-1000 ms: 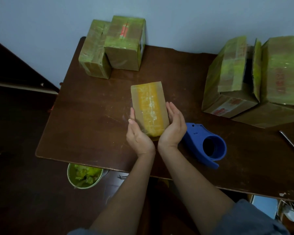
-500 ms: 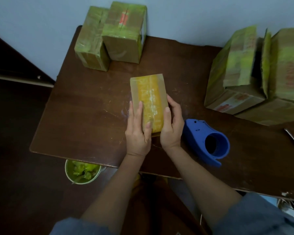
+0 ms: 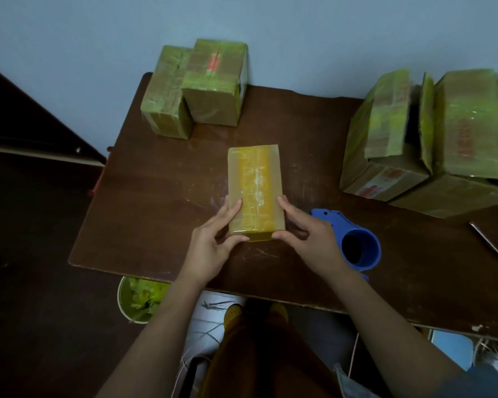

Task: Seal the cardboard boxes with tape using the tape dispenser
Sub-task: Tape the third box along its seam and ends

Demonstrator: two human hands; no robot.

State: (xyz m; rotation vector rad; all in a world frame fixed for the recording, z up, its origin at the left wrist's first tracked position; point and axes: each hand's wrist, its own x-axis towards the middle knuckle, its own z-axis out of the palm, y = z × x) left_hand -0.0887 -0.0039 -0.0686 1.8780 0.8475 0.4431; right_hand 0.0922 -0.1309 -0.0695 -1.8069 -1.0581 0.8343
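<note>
A small cardboard box (image 3: 255, 185) stands in the middle of the brown table (image 3: 156, 202), with a yellow strip of tape running along its top. My left hand (image 3: 213, 239) holds the box's near left corner, fingers on the side and thumb under the near end. My right hand (image 3: 305, 231) holds the near right corner the same way. The blue tape dispenser (image 3: 354, 242) lies on the table just right of my right hand, untouched.
Two taped boxes (image 3: 196, 90) stand at the table's back left against the wall. A pile of larger boxes (image 3: 431, 139) fills the right side. A thin metal rod (image 3: 492, 245) lies at the far right. A green bin (image 3: 141, 300) sits under the table's near edge.
Both hands were pressing flat on the box's top half a second ago; they have slid back to its near corners and now hold it from the sides. The view shifted slightly.
</note>
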